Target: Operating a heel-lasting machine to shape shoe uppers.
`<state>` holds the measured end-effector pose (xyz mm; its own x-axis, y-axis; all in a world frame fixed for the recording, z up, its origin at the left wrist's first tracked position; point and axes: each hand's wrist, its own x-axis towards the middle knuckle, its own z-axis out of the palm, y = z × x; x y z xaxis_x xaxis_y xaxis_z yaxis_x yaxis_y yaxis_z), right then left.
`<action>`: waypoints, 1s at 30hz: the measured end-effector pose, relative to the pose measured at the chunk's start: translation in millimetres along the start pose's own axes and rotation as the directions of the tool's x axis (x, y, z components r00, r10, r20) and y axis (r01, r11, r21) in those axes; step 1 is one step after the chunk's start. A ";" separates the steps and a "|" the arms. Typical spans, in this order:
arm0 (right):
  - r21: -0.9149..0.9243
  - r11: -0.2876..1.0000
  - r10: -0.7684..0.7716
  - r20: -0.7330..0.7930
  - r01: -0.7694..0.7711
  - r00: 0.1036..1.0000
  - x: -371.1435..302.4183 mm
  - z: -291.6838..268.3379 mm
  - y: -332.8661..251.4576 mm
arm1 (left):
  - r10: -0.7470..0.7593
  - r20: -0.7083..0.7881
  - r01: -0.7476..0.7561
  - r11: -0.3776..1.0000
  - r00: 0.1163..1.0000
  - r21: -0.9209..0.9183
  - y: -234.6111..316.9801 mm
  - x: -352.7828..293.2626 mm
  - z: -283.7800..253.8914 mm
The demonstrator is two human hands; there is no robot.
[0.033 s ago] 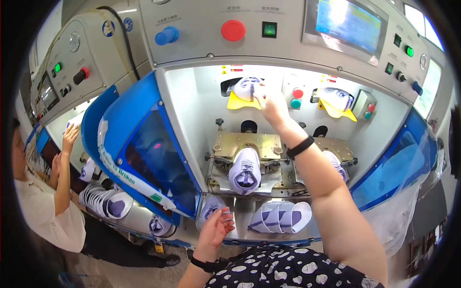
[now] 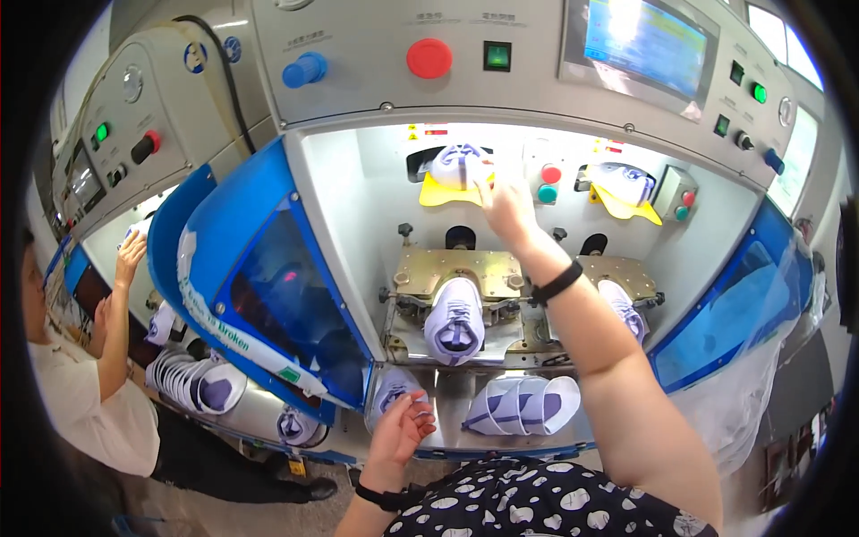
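My right hand (image 2: 508, 201) reaches into the lit machine, fingers pinched at the right side of a white and lavender shoe upper (image 2: 456, 167) over a yellow pad (image 2: 442, 191). A similar upper (image 2: 625, 182) is on another yellow pad to the right. Below my right hand, a lavender shoe (image 2: 455, 318) sits toe-up, clamped under a brass-coloured plate (image 2: 438, 268). My left hand (image 2: 404, 428) is low on the left, open with loosely curled fingers and nothing in it. Behind it, a lavender shoe (image 2: 390, 391) lies partly hidden on the metal ledge.
Several nested shoe uppers (image 2: 523, 404) lie on the ledge. Another shoe (image 2: 621, 309) is clamped at right, partly behind my forearm. Blue doors (image 2: 286, 304) stand out at both sides. Control buttons (image 2: 548, 183) are on the back wall. A co-worker (image 2: 94, 394) works at the left machine.
The whole view has shifted very slightly. My right hand stays at the shoe upper, and my left hand has barely moved.
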<state>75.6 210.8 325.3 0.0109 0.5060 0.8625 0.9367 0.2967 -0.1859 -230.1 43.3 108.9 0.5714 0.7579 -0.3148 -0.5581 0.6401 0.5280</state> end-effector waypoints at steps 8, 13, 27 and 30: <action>-0.219 0.899 0.378 -0.051 -0.379 0.925 -84.5 -12.0 34.7 | -0.054 0.017 0.054 0.999 0.998 0.002 3.7 3.8 -20.0; -0.299 0.913 0.286 -0.020 -0.279 0.958 -100.1 -25.1 56.1 | -0.163 0.104 0.156 0.985 0.981 0.076 -4.3 23.2 10.8; -0.393 0.919 0.119 0.225 -0.022 0.967 -117.3 -69.0 58.6 | -0.439 0.331 0.353 0.890 0.835 0.288 -67.4 69.3 83.4; -0.487 0.871 0.258 0.334 -0.068 0.906 -94.2 -59.4 70.5 | -0.427 0.330 0.352 0.898 0.842 0.264 -68.2 63.4 85.2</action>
<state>161.4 135.9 258.9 0.1348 0.8059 0.5765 0.9853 -0.1708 0.0084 -104.6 37.0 120.1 0.9179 0.3233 -0.2302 -0.1412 0.8081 0.5718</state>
